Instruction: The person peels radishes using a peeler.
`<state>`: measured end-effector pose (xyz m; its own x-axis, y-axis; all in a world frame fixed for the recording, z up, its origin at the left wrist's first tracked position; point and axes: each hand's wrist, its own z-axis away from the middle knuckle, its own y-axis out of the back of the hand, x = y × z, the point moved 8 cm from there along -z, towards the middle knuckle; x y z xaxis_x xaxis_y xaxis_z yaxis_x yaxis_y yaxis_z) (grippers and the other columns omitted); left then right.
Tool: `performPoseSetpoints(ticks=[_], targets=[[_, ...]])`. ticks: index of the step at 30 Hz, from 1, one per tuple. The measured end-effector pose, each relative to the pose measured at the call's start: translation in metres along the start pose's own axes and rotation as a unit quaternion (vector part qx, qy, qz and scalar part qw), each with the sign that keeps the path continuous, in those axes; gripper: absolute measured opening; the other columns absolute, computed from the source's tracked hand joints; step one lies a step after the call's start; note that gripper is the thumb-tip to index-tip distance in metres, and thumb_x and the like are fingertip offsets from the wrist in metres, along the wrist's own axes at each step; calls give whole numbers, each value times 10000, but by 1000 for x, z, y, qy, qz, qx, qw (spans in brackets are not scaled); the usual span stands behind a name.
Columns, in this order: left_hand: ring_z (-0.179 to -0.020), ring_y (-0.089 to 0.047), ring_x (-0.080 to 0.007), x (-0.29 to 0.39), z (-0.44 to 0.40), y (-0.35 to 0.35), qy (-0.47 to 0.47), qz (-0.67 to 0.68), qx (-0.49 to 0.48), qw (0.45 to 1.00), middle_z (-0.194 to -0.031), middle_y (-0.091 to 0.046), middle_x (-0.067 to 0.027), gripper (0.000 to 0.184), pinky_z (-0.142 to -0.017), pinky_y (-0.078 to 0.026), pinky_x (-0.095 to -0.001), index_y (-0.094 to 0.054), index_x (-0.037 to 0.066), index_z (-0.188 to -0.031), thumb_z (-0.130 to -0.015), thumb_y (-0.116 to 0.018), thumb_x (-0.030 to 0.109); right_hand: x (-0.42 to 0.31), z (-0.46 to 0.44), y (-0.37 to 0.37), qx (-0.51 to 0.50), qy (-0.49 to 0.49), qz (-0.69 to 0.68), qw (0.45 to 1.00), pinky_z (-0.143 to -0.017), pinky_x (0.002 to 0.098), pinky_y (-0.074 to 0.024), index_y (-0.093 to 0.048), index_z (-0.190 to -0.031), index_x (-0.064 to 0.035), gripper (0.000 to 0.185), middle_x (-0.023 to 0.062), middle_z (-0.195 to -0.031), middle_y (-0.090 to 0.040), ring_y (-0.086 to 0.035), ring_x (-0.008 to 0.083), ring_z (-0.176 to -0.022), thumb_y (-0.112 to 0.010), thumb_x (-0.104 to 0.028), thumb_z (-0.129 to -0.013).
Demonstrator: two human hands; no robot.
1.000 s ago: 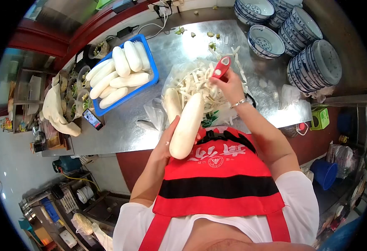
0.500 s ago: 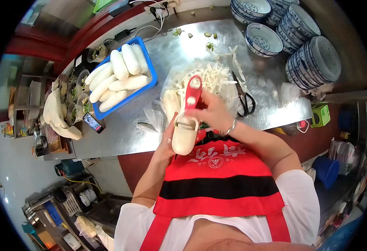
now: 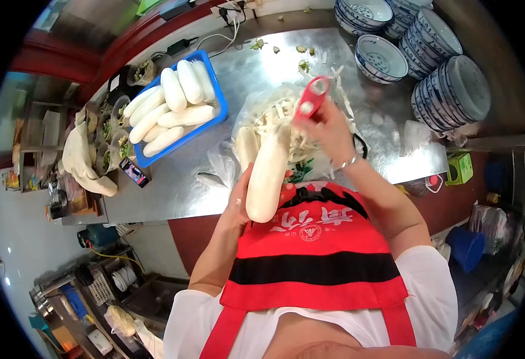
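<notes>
My left hand [image 3: 239,194] is wrapped round a long white radish [image 3: 268,179], tilted with its lower end towards my apron. In my right hand [image 3: 332,133] is a red-handled peeler [image 3: 311,99], held beyond the radish's far end and apart from it; its blade is hidden. Beneath, a heap of white peelings [image 3: 286,107] lies on a clear plastic bag, with another radish [image 3: 247,145] beside it on the left. Black-handled scissors [image 3: 361,145] show partly behind my right wrist.
A blue basket [image 3: 219,119] of white radishes stands on the steel table [image 3: 172,197] at left, near a phone [image 3: 134,172]. Stacked blue-and-white bowls [image 3: 448,90] fill the back right. Green scraps [image 3: 304,64] lie at the back.
My right hand has moved the peeler from the near end of the radish, up and right, off past its far end. My left hand keeps its hold on the radish.
</notes>
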<state>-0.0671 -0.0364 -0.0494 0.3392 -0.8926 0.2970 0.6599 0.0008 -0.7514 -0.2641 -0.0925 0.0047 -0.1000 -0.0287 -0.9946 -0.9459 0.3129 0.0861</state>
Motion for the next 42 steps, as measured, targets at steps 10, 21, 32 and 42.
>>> performPoseSetpoints(ticks=[10, 21, 32, 42], targets=[[-790, -677, -271, -10, 4, 31, 22, -40, 32, 998, -931, -664, -174, 650, -703, -581, -372, -533, 9, -1234, -931, -411, 570, 63, -10, -10, -42, -138, -79, 986, -699, 295, -514, -625, -1008, -22, 301, 70, -861, -683, -654, 161, -778, -740, -161, -766], [-876, -656, -287, -4, -3, 20, 8, -24, 28, 999, -1045, -635, -171, 686, -738, -576, -373, -501, 2, -1265, -943, -343, 586, 0, 0, 8, 32, -13, -48, 998, -715, 286, -508, -576, -1040, -11, 367, 70, -903, -670, -635, 139, -787, -750, -171, -759], [-823, -673, -273, -18, 1, 38, 44, -42, -36, 998, -917, -662, -187, 678, -720, -569, -364, -546, -14, -1196, -938, -364, 587, 85, -17, 13, -18, -162, -46, 986, -689, 294, -512, -650, -974, -14, 308, 66, -854, -688, -644, 162, -745, -759, -208, -762], [-856, -669, -285, -1, -3, 21, -1, -20, 9, 1000, -960, -661, -176, 626, -734, -576, -377, -529, -24, -1217, -967, -360, 523, 3, 6, -5, -9, -39, -81, 996, -739, 317, -508, -588, -1073, -8, 470, 100, -914, -671, -647, 178, -814, -783, -236, -711]])
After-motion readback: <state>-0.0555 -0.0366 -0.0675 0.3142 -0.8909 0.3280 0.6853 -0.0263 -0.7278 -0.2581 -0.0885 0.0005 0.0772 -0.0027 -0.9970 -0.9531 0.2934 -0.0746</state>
